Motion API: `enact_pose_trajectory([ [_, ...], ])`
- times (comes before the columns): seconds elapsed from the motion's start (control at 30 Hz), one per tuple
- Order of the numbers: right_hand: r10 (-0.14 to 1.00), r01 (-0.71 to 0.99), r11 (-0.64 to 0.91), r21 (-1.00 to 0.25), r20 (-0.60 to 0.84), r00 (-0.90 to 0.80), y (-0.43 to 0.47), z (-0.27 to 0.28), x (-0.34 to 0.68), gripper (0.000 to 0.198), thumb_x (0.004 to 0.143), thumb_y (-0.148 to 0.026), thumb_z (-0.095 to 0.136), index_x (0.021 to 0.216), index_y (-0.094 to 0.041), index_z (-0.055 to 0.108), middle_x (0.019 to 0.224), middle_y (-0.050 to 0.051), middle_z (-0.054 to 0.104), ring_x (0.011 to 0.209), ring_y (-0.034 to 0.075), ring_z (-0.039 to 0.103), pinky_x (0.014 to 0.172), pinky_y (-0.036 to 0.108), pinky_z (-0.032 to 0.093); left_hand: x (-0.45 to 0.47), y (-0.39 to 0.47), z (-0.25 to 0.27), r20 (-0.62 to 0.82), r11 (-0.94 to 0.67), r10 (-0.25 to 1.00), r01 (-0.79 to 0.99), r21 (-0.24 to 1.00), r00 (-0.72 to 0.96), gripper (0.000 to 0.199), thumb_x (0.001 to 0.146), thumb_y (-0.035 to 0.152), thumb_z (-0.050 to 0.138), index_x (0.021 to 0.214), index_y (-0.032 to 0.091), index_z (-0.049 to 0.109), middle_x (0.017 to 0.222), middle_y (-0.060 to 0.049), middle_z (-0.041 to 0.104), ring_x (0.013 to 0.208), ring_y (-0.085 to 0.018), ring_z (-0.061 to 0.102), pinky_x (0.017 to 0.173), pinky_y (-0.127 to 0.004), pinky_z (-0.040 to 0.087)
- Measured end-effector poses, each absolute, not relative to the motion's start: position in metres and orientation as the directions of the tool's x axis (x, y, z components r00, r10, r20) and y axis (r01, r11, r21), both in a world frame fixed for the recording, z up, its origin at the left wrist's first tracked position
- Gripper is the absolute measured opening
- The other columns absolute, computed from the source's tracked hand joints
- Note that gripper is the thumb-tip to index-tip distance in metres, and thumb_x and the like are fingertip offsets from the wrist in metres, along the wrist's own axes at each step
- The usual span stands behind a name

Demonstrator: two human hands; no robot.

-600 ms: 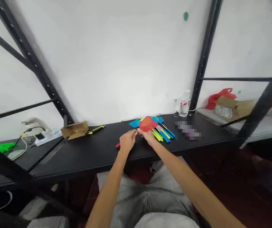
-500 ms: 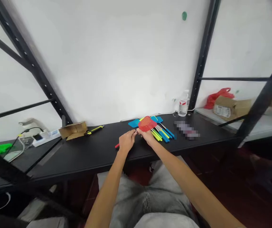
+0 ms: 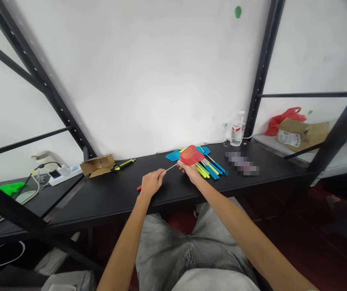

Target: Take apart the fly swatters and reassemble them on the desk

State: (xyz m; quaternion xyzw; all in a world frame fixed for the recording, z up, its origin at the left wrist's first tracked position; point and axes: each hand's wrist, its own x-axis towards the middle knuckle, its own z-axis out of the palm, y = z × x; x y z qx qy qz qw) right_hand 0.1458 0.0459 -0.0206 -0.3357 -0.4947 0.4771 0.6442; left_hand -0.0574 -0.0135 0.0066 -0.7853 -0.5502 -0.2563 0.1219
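Observation:
A red fly swatter point(image 3: 194, 155) with a perforated head and a thin metal rod is held between my two hands, above the black table. My left hand point(image 3: 152, 182) is closed around its red handle, whose end sticks out at the left. My right hand point(image 3: 189, 169) pinches the rod close to the swatter's head, which hides part of the fingers. Behind and to the right of my right hand lies a pile of fly swatters point(image 3: 212, 169) with blue, green and yellow handles. Their blue and yellow heads point toward the wall and are partly covered by the red one.
An open cardboard box point(image 3: 97, 165) and a yellow-black utility knife point(image 3: 124, 165) lie at the left. A water bottle point(image 3: 238, 130) stands at the back right, near a blurred-out item point(image 3: 241, 163). Black shelf posts point(image 3: 261, 68) rise on both sides. A power strip point(image 3: 66, 174) lies far left.
My hands have moved apart, the left one going left and slightly down, so a length of the swatter's metal rod now shows between them. The view has shifted slightly.

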Motion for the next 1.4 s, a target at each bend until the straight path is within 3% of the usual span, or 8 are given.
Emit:
enact_pose_trajectory([
  [0.13,0.938,-0.242,0.332,-0.912,0.347,-0.021,0.043,-0.02,0.148,0.038,0.075,-0.056,0.07,0.087,-0.019,0.069,0.085,0.006,0.072,0.068,0.014,0.059,0.054,0.024,0.039,-0.052,-0.016,0.006,0.577,-0.387,0.773,0.917,0.097,0.265,0.031,0.101,0.04,0.04,0.108,0.026,0.068,0.089,-0.002,0.075,0.08,-0.017,0.068,0.065,-0.025,0.038],
  [0.27,0.909,-0.116,0.313,-0.943,0.332,-0.252,0.041,-0.018,0.147,0.041,0.077,-0.058,0.069,0.09,-0.019,0.072,0.084,0.005,0.072,0.067,0.014,0.058,0.055,0.024,0.037,-0.04,-0.015,0.005,0.595,-0.44,0.747,0.892,0.105,0.298,0.03,0.1,0.041,0.045,0.115,0.027,0.066,0.093,-0.002,0.075,0.08,-0.016,0.068,0.066,-0.025,0.038],
  [0.37,0.878,-0.082,0.344,-0.935,0.351,-0.325,0.04,-0.017,0.146,0.04,0.075,-0.058,0.07,0.084,-0.019,0.071,0.079,0.003,0.07,0.067,0.014,0.058,0.056,0.025,0.038,-0.035,-0.014,0.003,0.603,-0.469,0.733,0.876,0.115,0.313,0.032,0.1,0.046,0.045,0.114,0.027,0.066,0.098,-0.002,0.075,0.085,-0.016,0.068,0.069,-0.024,0.039],
  [0.73,0.93,-0.173,0.325,-0.93,0.348,-0.121,0.045,-0.018,0.147,0.041,0.076,-0.058,0.069,0.083,-0.018,0.075,0.085,0.008,0.074,0.063,0.014,0.058,0.05,0.025,0.037,-0.038,-0.013,0.003,0.606,-0.318,0.773,0.941,0.115,0.187,0.038,0.102,0.048,0.036,0.105,0.029,0.069,0.096,-0.002,0.073,0.084,-0.018,0.066,0.062,-0.026,0.034],
  [0.87,0.943,-0.26,0.325,-0.909,0.334,0.013,0.045,-0.016,0.148,0.043,0.072,-0.058,0.072,0.079,-0.016,0.073,0.085,0.01,0.073,0.059,0.013,0.055,0.046,0.024,0.036,-0.042,-0.012,0.003,0.617,-0.27,0.776,0.953,0.134,0.133,0.035,0.101,0.045,0.039,0.104,0.028,0.07,0.097,-0.003,0.073,0.085,-0.019,0.066,0.066,-0.027,0.037],
  [1.0,0.937,-0.251,0.341,-0.906,0.348,0.017,0.043,-0.015,0.149,0.044,0.072,-0.06,0.072,0.077,-0.016,0.073,0.085,0.01,0.073,0.058,0.012,0.054,0.045,0.024,0.035,-0.045,-0.012,0.003,0.622,-0.29,0.77,0.947,0.142,0.142,0.031,0.1,0.04,0.043,0.101,0.027,0.07,0.096,-0.004,0.074,0.087,-0.02,0.066,0.073,-0.028,0.04],
  [1.23,0.914,-0.133,0.335,-0.933,0.356,-0.196,0.038,-0.015,0.15,0.047,0.079,-0.062,0.066,0.095,-0.018,0.073,0.087,0.009,0.074,0.06,0.013,0.056,0.049,0.024,0.038,-0.045,-0.018,0.004,0.602,-0.386,0.778,0.894,0.23,0.181,0.021,0.097,0.037,0.051,0.102,0.026,0.068,0.098,-0.002,0.073,0.085,-0.017,0.066,0.075,-0.026,0.044],
  [1.4,0.839,-0.066,0.394,-0.917,0.388,-0.382,0.032,-0.011,0.146,0.04,0.077,-0.058,0.069,0.083,-0.018,0.073,0.079,0.006,0.073,0.063,0.014,0.057,0.056,0.026,0.042,-0.044,-0.02,0.005,0.598,-0.458,0.765,0.854,0.245,0.239,0.019,0.095,0.035,0.054,0.106,0.027,0.067,0.095,-0.001,0.073,0.086,-0.016,0.066,0.074,-0.024,0.044],
])
